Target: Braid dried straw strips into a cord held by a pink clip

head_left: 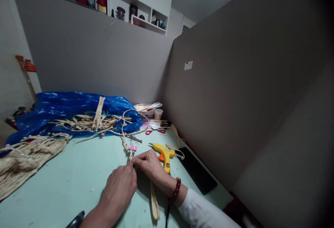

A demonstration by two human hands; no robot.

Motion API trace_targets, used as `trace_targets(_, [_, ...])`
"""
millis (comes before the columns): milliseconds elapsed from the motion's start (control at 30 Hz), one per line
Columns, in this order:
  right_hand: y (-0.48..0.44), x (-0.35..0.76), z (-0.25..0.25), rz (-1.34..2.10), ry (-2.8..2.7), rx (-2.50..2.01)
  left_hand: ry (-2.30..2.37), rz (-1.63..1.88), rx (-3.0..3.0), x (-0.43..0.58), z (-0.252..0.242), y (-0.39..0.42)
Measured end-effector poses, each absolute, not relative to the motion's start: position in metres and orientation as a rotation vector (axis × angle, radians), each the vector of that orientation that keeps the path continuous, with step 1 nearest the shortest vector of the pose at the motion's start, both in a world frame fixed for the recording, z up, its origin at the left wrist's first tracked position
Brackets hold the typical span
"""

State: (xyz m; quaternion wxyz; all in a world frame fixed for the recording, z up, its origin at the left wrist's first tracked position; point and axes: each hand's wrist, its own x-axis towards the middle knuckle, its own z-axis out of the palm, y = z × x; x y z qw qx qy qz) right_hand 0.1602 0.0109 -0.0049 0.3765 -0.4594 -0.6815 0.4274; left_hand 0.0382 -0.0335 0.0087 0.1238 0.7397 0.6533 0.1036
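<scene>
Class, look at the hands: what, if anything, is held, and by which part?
The left hand and right hand hold a braided pale strand, just on the near side of the pink clip.

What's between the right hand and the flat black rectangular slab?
Head view: a yellow pistol-shaped glue gun lies on the pale green tabletop between the right hand and slab.

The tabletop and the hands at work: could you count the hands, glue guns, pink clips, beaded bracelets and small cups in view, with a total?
Hands: 2, left hand and right hand
Yellow glue gun: 1
Pink clip: 1
Beaded bracelet: 1
Small cup: 1
Total: 6
</scene>
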Motion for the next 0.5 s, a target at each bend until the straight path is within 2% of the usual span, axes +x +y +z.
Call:
trace_targets(300, [0.008,0.158,0.0,1.437,-1.472,-1.074,1.812,0.314,2.248,0.043,0.015,-0.042])
trace_targets(500, [0.014,0.159,-0.001,1.555,-1.323,-1.063,1.934,0.53,2.014,0.02,0.034,-0.026])
